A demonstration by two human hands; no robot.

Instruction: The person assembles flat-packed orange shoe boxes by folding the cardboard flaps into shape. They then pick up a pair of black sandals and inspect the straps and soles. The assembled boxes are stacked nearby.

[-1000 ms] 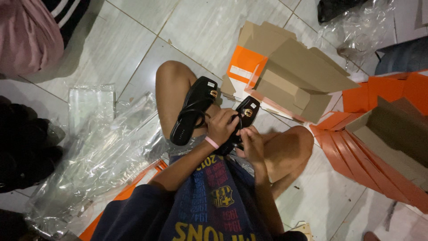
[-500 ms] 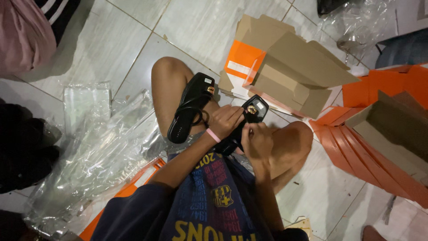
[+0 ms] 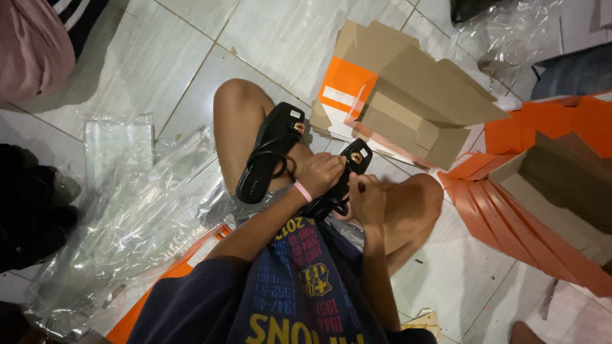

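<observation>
The person is sitting cross-legged on the tiled floor (image 3: 274,38) and is working a black sandal (image 3: 341,181) between both hands. The sandal is looking glossy and dark, with a gold buckle-like ornament sitting on its strap near the upper end, and it is tilting up and away from the lap. The left hand (image 3: 322,175), wearing a pink band at the wrist, is curling closed around the sandal's middle from the left side. The right hand (image 3: 366,200) is pressing against the sandal's lower right edge with fingers bent; how tightly it is gripping cannot be told.

Two black sandals are showing in all. The second sandal (image 3: 268,156) is lying just left of the held one, resting along the person's bent left leg, sole edge outward, with the same gold ornament and a small pale tag near its top.

Above and right of the held sandal, one opened cardboard shoe box (image 3: 408,102) with orange sides is standing on the floor. Further right of the sandal, several flattened orange box pieces (image 3: 510,210) are lying fanned out. Well left of the sandal, clear plastic bags (image 3: 127,216) are lying crumpled; their number cannot be counted.
</observation>
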